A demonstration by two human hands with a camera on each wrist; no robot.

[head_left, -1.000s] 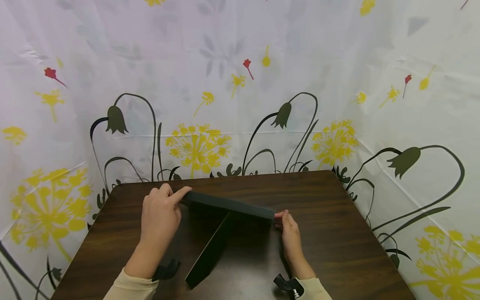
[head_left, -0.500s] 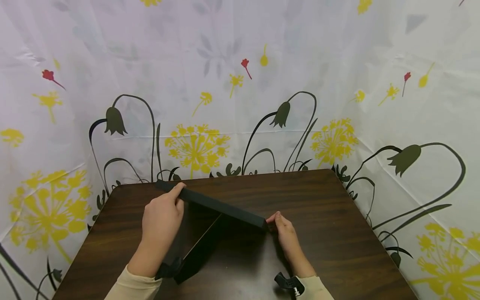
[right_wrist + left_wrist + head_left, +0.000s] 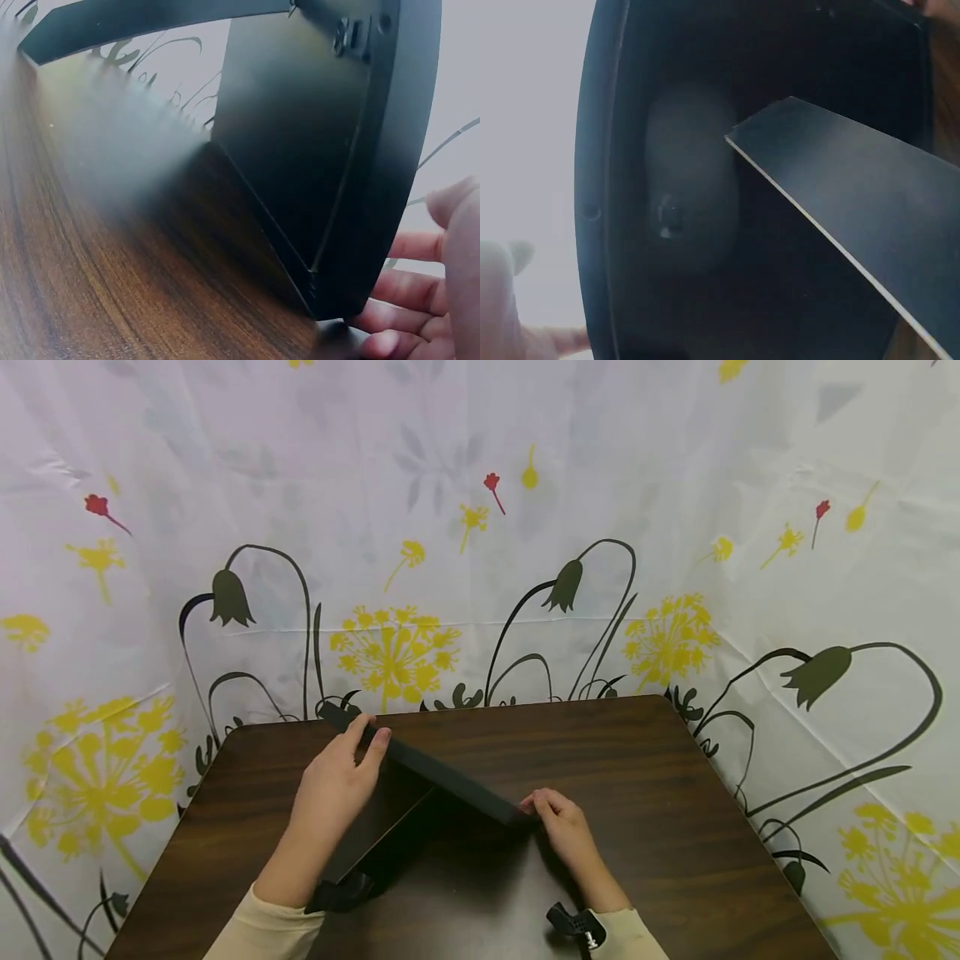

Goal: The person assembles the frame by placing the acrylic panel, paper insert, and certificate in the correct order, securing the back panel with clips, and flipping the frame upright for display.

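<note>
A black picture frame [image 3: 450,779] stands tilted on the table with its back towards me. Its easel leg [image 3: 855,187] is folded out and reaches back towards my left wrist. A small metal hanger [image 3: 351,39] shows on the back panel. My left hand [image 3: 337,785] holds the upper edge near the left end, thumb on the near side. At the right lower corner, the fingers of my right hand [image 3: 567,831] grip the frame's side; in the right wrist view they lie around the outer edge. The front of the frame is hidden.
A dark wood-grain table [image 3: 675,860] carries the frame. Behind and to the right hangs a white curtain [image 3: 465,568] printed with flowers. A black wrist mount [image 3: 577,922] is strapped at the right sleeve.
The frame has turned, its right end coming nearer to me and its left end going farther back. The leg has swung left. My left thumb has shifted along the top edge.
</note>
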